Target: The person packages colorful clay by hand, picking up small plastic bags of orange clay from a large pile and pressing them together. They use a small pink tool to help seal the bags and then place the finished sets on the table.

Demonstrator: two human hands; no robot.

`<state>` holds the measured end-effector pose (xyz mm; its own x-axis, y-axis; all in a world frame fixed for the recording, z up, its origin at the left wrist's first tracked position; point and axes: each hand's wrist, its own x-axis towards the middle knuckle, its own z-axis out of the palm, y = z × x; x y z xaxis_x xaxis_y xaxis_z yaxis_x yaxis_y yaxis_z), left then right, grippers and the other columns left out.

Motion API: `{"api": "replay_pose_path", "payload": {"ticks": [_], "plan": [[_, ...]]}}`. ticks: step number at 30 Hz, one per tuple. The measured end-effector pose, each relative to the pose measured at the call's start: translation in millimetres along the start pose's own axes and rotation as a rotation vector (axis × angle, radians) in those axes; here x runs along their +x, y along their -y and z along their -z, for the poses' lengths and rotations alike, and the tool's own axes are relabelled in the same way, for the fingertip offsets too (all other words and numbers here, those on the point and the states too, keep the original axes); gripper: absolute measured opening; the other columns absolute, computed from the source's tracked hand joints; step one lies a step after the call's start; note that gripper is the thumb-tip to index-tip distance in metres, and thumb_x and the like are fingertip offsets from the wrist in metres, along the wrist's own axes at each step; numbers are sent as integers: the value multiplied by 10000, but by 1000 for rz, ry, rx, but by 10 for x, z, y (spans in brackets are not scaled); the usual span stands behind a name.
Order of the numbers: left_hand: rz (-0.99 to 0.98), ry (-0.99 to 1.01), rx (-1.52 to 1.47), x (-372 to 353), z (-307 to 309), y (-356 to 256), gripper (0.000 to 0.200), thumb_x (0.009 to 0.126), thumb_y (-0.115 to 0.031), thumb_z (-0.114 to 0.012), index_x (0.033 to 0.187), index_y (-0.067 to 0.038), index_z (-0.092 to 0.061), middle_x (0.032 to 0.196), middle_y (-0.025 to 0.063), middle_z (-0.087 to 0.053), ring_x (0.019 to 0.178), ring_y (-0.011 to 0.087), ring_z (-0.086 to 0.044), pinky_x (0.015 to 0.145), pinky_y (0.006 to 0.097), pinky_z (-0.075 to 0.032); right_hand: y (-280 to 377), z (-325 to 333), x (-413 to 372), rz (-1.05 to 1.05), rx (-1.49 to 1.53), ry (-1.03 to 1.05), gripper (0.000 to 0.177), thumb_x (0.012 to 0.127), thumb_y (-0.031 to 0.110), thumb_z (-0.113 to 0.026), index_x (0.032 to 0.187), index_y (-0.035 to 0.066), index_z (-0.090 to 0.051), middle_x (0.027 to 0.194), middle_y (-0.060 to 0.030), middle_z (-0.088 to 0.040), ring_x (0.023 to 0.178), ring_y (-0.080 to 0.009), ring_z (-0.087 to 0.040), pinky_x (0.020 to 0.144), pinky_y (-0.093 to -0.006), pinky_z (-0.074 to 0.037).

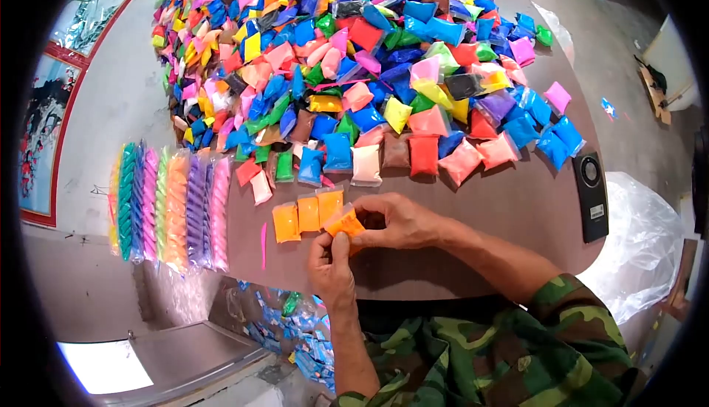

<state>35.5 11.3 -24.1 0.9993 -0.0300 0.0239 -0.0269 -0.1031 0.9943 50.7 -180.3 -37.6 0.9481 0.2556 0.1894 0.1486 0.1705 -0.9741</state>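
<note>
Between my two hands is a small orange packet (344, 222), held just above the table near its front edge. My left hand (332, 270) pinches its lower edge with thumb and finger. From the right, my right hand (399, 222) grips the packet's other side, its fingers curled. Just left of the hands, several more orange packets (309, 213) lie side by side in a row. A thin pink plastic stick (264, 246) lies on the table left of that row.
A big heap of small colourful packets (354, 67) covers the table's far part. Long bundles of twisted packets (176, 207) lie along the left edge. A black phone-like device (591, 196) is at the right edge. Clear plastic sheeting (635, 237) stands beyond it; blue wrappers (303, 340) lie below.
</note>
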Motion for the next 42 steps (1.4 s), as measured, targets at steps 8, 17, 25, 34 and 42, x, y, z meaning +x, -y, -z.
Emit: {"api": "replay_pose_path", "payload": {"ticks": [8,17,25,34,42], "plan": [[-21,-49,-36,18,-54,-71,184,1024,-153,-663,1093,17,-677,1039,50,-683,931,111,-637,863,257,-525,34,-7,16,-26,141,-27,329,958,217,-735,1168,-27,-669,992,-68,-719,899,-126,-648,797,-298,-535],[-88,-49,135,-5,-5,-72,199,1021,-158,-668,1116,16,-683,1043,39,-669,931,102,-614,848,249,-510,4,-36,-13,66,-132,-92,276,994,231,-669,1067,-29,-724,903,-145,-728,778,-177,-663,705,-345,-542],[-81,5,139,-33,-19,-83,219,1001,-158,-709,1138,10,-677,1047,50,-684,953,110,-628,863,252,-519,-17,-65,2,64,-3,-129,277,1008,213,-651,1046,-52,-723,902,-131,-737,798,-154,-663,707,-341,-542],[-55,11,135,-44,-113,-169,220,1001,-169,-705,1127,7,-671,1019,50,-688,920,105,-638,835,249,-522,9,-49,8,-52,124,-165,263,1014,196,-667,1073,-51,-734,872,-40,-728,791,-84,-619,692,-288,-528],[-57,57,232,-48,-25,-159,227,984,-174,-728,1101,11,-666,962,30,-665,873,91,-615,774,237,-510,-3,-31,13,40,18,-82,301,1005,219,-681,1117,-57,-722,914,-52,-728,838,-90,-631,733,-291,-542]]}}
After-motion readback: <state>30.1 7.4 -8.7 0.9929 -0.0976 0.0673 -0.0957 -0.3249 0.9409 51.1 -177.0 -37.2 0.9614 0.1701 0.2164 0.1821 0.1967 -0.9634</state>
